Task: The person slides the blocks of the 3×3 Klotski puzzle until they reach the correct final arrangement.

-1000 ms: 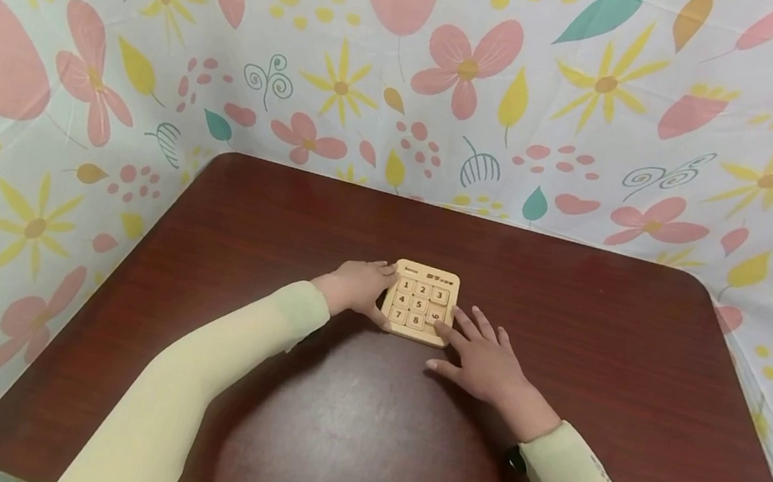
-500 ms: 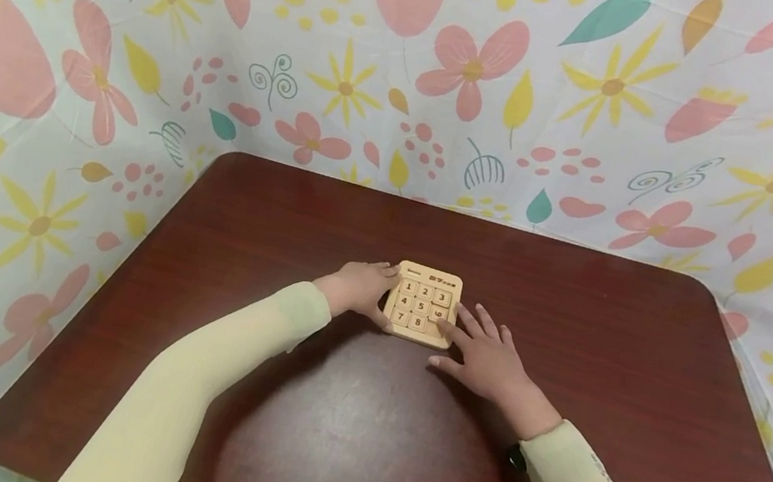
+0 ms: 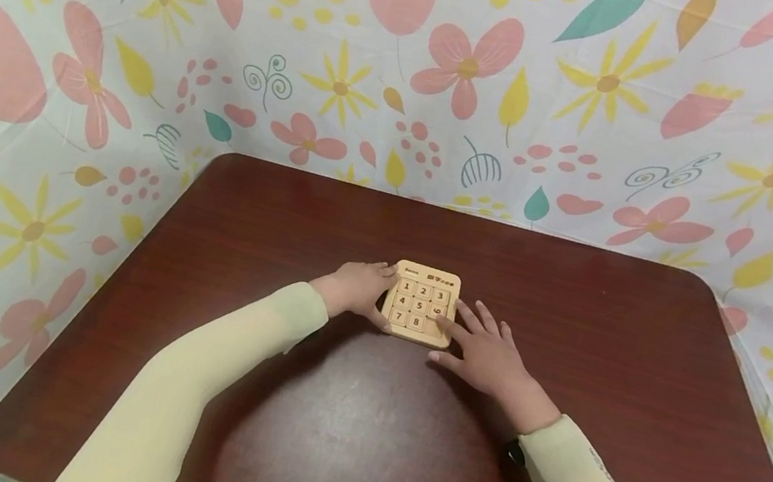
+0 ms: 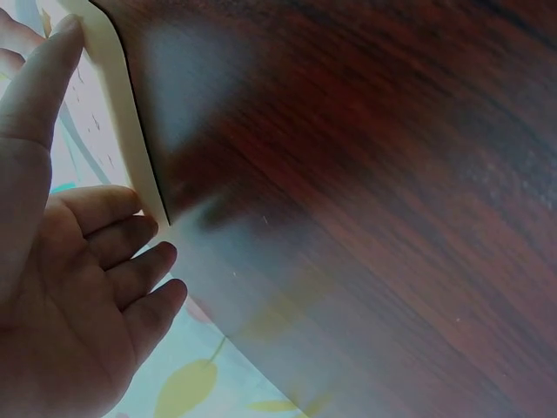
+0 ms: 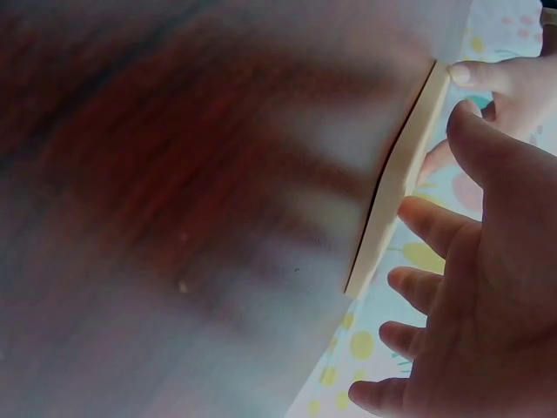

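A wooden sliding number puzzle (image 3: 420, 267) lies flat on the table, its tiles 1 to 5, 7 and 8 upright in their rows. My left hand (image 3: 358, 285) holds its left side, thumb at the near corner and fingers at the far part. In the left wrist view the thumb tip rests on the puzzle's pale edge (image 4: 117, 96). My right hand (image 3: 491, 365) spreads its fingers at the right side. Its index fingertip touches the tile with a sideways numeral (image 3: 437, 311), just under the 3. Bare tray shows below that tile, partly hidden by the finger.
The dark red-brown wooden table (image 3: 329, 219) has rounded corners. Behind it and along its left side hangs a white cloth (image 3: 395, 91) printed with flowers and leaves. Pale sleeves (image 3: 251, 329) cover both arms, and a dark band (image 3: 515, 453) shows at the right cuff.
My right index finger has slid the sideways-numeral tile a little away from me, up against the 3. The left hand and the puzzle stay in place.
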`<state>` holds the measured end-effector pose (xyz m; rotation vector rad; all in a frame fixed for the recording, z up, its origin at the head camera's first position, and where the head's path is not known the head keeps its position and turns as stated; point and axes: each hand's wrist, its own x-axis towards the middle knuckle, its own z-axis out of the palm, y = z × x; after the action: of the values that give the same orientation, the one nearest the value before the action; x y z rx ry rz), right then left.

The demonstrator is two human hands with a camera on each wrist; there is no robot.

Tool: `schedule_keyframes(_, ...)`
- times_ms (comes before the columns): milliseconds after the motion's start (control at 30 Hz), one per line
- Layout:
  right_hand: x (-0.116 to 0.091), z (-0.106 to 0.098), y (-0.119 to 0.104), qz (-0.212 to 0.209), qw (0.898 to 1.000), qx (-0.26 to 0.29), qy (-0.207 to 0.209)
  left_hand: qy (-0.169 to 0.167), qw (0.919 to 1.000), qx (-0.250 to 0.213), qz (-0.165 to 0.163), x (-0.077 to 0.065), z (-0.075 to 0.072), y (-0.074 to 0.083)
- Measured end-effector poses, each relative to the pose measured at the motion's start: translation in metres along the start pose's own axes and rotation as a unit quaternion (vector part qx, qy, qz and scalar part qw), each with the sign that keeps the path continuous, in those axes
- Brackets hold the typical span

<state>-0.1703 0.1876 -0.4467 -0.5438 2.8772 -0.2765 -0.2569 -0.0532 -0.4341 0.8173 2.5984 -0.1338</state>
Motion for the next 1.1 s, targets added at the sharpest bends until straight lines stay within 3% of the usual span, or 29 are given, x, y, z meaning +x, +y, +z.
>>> schedule_keyframes(333,0.001,0.001,0.004,0.003,1.000,0.006,-0.008,0.006,0.9999,-0.010,0.001,0.000,0.000,-0.001)
schedule_keyframes(567,0.005,-0.001,0.007,-0.009,1.000,0.026,-0.002,0.031,0.9990,-0.028,0.017,0.002,0.005,-0.007)
schedule_keyframes(900,0.002,-0.003,0.018,-0.034,0.996,0.062,0.061,0.066,0.9972,-0.019,0.031,0.009,0.012,-0.010)
schedule_keyframes(1100,-0.003,-0.008,0.019,-0.017,0.988,0.121,0.089,0.080,0.9954,-0.038,0.036,0.007,0.016,-0.011)
